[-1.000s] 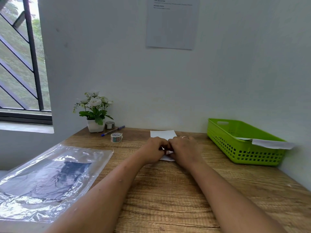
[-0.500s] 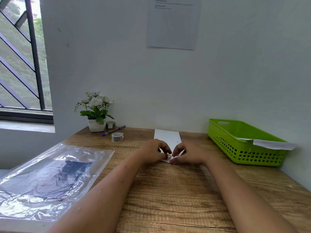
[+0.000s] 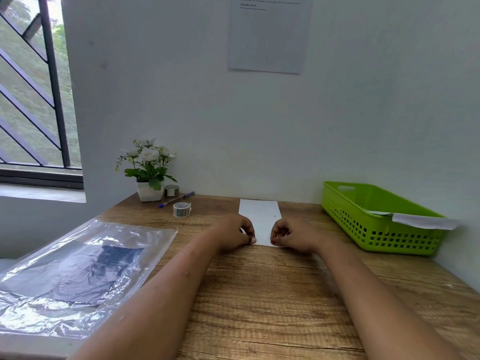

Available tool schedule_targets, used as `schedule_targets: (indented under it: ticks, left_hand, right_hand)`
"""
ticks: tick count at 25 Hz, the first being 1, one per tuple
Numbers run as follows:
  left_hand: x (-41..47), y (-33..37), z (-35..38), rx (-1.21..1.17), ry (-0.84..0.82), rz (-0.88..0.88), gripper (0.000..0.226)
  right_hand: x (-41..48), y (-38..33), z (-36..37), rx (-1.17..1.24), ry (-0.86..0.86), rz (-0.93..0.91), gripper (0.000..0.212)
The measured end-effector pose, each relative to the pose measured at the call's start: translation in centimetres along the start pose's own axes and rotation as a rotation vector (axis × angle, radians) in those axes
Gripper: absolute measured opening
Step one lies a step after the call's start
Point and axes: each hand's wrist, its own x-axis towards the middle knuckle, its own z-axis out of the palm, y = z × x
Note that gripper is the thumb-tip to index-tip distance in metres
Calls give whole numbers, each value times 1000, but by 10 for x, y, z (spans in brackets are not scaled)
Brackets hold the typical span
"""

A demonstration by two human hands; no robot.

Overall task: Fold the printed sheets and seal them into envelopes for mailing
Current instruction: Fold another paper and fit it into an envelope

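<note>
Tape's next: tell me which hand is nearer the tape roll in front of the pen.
Left. The left hand pinches the white sheet at its left corner, right of the tape roll; the right hand pinches its right corner, farther off.

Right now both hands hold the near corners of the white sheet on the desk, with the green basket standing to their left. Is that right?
Not quite. The head view shows the green basket to the right of the left hand and right hand, not to their left. The rest holds: both hold the near corners of the white sheet on the desk.
</note>
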Motion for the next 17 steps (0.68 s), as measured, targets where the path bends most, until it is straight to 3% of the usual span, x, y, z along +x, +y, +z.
schedule_targets:
  ticks: [3, 7, 12, 17]
  left_hand:
    - [2, -1, 2, -28, 2, 13, 12]
    - [2, -4, 2, -105, -5, 5, 17]
    - [0, -9, -4, -80, 0, -93, 19]
    - [-3, -15, -9, -91, -19, -174, 21]
  right_hand:
    - [2, -7, 8, -38, 68, -19, 11]
    - [6, -15, 18, -39, 111, 56, 25]
    - [1, -12, 3, 196, 41, 248, 16]
    - [-9, -1, -10, 214, -13, 319, 24]
